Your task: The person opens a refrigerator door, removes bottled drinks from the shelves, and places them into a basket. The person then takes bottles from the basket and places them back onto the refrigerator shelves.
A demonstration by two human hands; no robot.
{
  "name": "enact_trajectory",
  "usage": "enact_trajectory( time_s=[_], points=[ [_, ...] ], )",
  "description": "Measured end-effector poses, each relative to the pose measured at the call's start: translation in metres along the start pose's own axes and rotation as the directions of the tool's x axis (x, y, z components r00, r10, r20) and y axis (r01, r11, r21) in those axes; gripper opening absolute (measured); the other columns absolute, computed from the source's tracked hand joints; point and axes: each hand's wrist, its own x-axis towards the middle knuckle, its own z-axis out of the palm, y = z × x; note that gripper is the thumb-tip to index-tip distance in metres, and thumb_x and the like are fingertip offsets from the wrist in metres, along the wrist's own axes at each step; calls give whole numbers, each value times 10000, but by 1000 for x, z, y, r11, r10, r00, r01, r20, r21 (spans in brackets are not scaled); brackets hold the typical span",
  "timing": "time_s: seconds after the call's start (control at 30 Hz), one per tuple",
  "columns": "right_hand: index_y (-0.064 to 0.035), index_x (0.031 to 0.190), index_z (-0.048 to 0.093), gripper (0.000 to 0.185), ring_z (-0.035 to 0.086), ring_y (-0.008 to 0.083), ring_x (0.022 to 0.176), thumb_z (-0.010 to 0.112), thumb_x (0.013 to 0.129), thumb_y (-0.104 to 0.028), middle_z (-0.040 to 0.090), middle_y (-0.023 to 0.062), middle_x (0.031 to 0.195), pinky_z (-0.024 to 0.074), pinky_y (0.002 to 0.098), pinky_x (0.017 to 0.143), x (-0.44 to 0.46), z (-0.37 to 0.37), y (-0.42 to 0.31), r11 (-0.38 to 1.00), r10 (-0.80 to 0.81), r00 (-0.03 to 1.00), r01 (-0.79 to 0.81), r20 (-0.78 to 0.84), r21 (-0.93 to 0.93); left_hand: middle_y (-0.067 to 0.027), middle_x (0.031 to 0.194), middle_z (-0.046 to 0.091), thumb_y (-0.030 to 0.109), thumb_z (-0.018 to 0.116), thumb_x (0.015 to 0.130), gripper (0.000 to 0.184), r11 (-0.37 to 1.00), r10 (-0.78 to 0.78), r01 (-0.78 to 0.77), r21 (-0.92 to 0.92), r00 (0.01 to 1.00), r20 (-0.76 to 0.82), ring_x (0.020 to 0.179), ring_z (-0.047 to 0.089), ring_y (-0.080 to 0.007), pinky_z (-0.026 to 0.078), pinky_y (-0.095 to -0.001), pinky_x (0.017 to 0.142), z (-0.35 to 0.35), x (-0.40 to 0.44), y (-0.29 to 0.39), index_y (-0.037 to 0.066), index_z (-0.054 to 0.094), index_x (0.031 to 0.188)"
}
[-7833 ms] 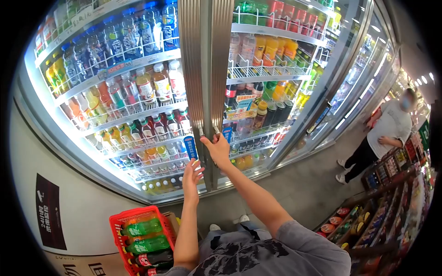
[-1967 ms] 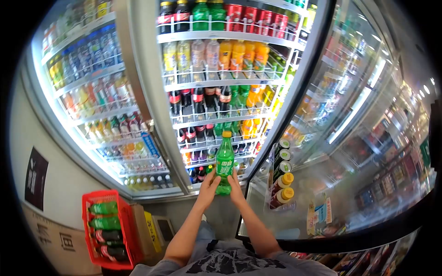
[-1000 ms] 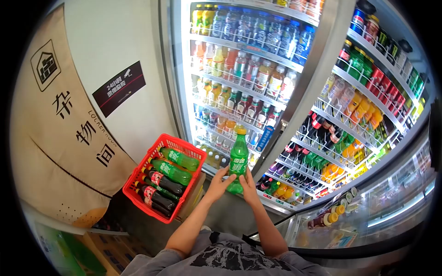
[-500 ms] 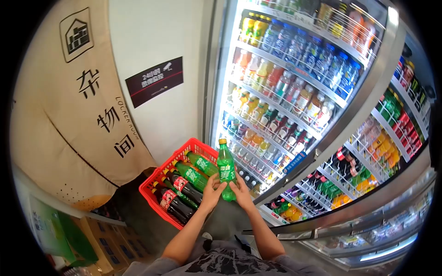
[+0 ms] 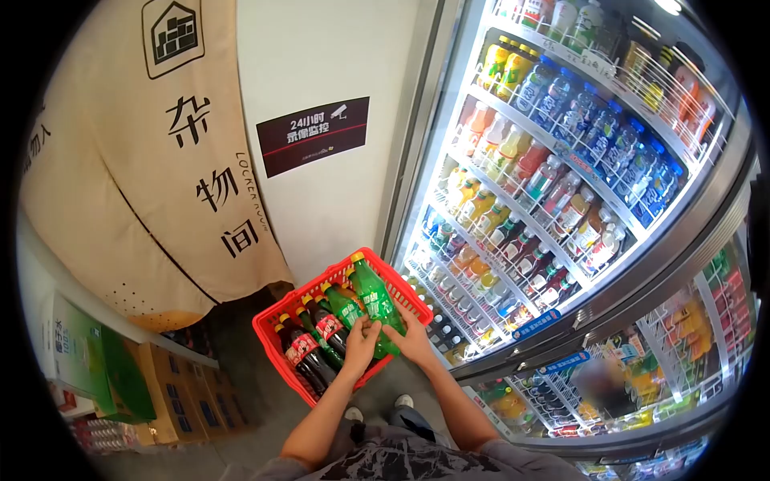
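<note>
Both hands are closed around a green bottle with a yellow cap [image 5: 374,293], which is tilted over the right part of a red basket [image 5: 267,321]. My left hand [image 5: 362,345] holds its lower left side, and my right hand [image 5: 411,334] grips its lower right side. Beside it in the basket lie another green bottle [image 5: 342,305] and dark bottles with red labels [image 5: 303,353]. Whether the held bottle touches those under it, I cannot tell.
A lit drink cooler [image 5: 553,168] with full shelves stands on the right, its door frame curving past. A beige curtain [image 5: 136,144] hangs at the left, above stacked cardboard boxes [image 5: 180,397]. A dark sign [image 5: 314,136] is on the white wall.
The view has turned left from the cooler to the basket. The green bottle, taken hold of earlier, has gone from in front of the shelves to over the basket. The cooler door now looks closed.
</note>
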Motion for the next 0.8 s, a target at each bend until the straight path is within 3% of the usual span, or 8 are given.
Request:
enact_trajectory(
  time_s=[0.07, 0.17, 0.2, 0.43, 0.53, 0.63, 0.7, 0.8],
  points=[
    [3, 1436, 430, 691, 602, 270, 1154, 740, 846, -178, 579, 215, 1305, 466, 357, 975, 11, -12, -13, 991, 114, 991, -118, 67, 57, -104, 1087, 639, 249, 616, 978, 486, 1000, 4, -4, 8, 999, -49, 883, 619, -123, 527, -264, 761, 8, 3, 5, -60, 493, 1333],
    [-12, 1419, 458, 674, 626, 297, 1107, 743, 838, -204, 607, 225, 1252, 481, 372, 950, 29, -22, 9, 992, 126, 981, -125, 148, -19, -93, 1007, 673, 250, 610, 978, 492, 1000, 7, -4, 22, 994, -112, 810, 637, -123, 534, -260, 718, 22, 13, -3, -79, 509, 1330],
    [-25, 1403, 478, 663, 631, 327, 1088, 744, 836, -240, 620, 236, 1208, 489, 389, 930, 33, -22, 17, 995, 57, 990, -46, 132, -85, -87, 944, 685, 259, 601, 981, 497, 999, 25, -17, 47, 985, -172, 755, 643, -120, 531, -255, 695, 28, 15, -7, -84, 514, 1330],
    [-14, 1386, 498, 659, 634, 311, 1121, 736, 848, -310, 634, 224, 1218, 489, 375, 956, 55, -30, 28, 977, 99, 957, -42, 273, -210, -121, 902, 711, 297, 607, 971, 519, 989, 36, 23, 146, 921, -387, 721, 676, -154, 527, -284, 681, 44, 17, -15, -85, 522, 1312],
    [26, 1341, 517, 669, 630, 392, 1065, 707, 843, -377, 638, 264, 1157, 494, 431, 926, 59, -26, 30, 976, 46, 952, 22, 303, -215, -145, 923, 712, 295, 614, 962, 500, 975, 83, 21, 221, 889, -451, 733, 687, -183, 528, -304, 686, 43, 13, -12, -80, 542, 1286],
    [58, 1315, 536, 696, 633, 407, 1060, 692, 839, -425, 629, 305, 1153, 499, 447, 920, 65, -25, 22, 973, 66, 936, 17, 345, -232, -155, 907, 707, 283, 626, 949, 461, 934, 95, 99, 345, 858, -504, 737, 693, -199, 531, -310, 696, 43, 7, -2, -76, 582, 1234],
    [85, 1286, 555, 719, 631, 411, 1067, 694, 827, -451, 609, 346, 1156, 505, 449, 912, 70, -35, 2, 946, 197, 886, -60, 419, -319, -158, 856, 693, 270, 642, 931, 438, 788, 299, 48, 614, 842, -449, 733, 687, -229, 529, -334, 695, 42, 1, 5, -75, 613, 1199],
    [100, 1266, 568, 731, 620, 413, 1095, 713, 811, -453, 596, 362, 1160, 509, 451, 906, 76, -39, 6, 943, 205, 862, -47, 463, -329, -167, 823, 662, 236, 655, 907, 402, 907, 206, 31, 420, 838, -506, 734, 667, -259, 520, -362, 686, 44, 9, -15, -65, 637, 1173]
  ],
)
